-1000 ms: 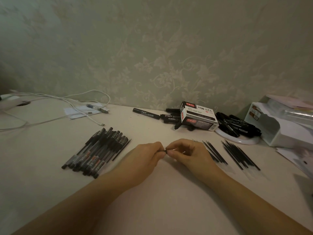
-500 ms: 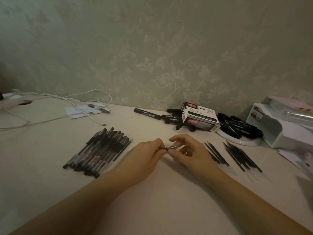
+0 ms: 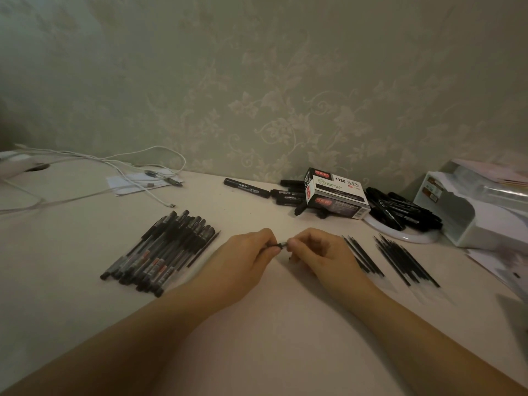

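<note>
Beyond the pinched pen part [image 3: 281,246], a dish [image 3: 414,238] holds markers [image 3: 400,210].

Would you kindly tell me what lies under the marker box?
Black markers poke out from beneath the box at its left and front edges; how many more it covers cannot be seen.

Dim warm light, soft shadows, wide-angle edge bending, slight blur

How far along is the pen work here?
Seemingly done: a pile of pens lies left of the hands. In hand: the left hand and right hand pinch one small dark piece between them. Left: two groups of loose refills lie at right, so a good share likely remains.
</note>
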Tool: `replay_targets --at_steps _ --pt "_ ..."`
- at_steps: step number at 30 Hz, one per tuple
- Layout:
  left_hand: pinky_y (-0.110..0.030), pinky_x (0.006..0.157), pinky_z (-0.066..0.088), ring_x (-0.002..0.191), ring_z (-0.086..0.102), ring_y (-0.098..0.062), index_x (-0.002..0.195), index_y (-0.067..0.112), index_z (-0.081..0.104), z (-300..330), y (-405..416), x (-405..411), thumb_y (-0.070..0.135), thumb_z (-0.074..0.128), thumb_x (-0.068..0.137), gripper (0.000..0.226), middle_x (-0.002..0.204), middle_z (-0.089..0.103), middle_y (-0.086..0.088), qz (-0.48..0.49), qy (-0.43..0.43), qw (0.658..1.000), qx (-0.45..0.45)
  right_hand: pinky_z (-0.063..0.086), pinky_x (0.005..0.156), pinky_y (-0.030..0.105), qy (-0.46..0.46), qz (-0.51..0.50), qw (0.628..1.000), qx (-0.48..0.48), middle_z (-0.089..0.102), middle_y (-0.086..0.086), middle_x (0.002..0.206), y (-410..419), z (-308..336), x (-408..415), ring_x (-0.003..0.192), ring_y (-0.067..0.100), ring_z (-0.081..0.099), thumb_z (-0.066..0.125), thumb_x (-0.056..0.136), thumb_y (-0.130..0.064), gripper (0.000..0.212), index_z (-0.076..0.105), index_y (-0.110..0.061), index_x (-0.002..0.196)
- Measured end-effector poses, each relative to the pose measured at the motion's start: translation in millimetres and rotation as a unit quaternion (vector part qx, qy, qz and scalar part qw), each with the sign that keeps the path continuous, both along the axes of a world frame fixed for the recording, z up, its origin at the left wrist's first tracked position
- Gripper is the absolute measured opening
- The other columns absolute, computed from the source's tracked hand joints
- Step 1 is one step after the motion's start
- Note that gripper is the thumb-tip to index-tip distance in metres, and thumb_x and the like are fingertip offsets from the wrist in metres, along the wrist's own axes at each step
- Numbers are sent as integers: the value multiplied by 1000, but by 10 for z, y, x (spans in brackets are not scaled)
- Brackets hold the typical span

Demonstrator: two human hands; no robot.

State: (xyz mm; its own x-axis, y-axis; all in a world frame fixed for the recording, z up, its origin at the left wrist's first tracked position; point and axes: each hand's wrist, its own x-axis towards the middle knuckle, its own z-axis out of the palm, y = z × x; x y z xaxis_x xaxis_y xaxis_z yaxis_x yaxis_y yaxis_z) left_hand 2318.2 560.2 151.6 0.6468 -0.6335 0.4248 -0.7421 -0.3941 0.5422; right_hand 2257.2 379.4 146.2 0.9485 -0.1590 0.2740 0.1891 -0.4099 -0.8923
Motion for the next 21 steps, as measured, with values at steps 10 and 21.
replay_targets --at_steps 10,21 --pt "-21 54 28 58 47 -2 94 19 58 0 17 -6 29 49 98 15 60 47 11 2 -16 1000 -7 47 61 12 1 27 999 40 73 -6 85 29 46 -19 72 7 66 72 86 -32 11 74 -30 96" --pt "-21 53 32 56 46 -7 90 21 56 -31 32 58 31 49 98 15 59 48 9 31 -11 999 -15 44 52 14 -25 -82 991 106 70 -4 78 -22 22 36 58 3 55 71 89 -26 8 71 -31 83"
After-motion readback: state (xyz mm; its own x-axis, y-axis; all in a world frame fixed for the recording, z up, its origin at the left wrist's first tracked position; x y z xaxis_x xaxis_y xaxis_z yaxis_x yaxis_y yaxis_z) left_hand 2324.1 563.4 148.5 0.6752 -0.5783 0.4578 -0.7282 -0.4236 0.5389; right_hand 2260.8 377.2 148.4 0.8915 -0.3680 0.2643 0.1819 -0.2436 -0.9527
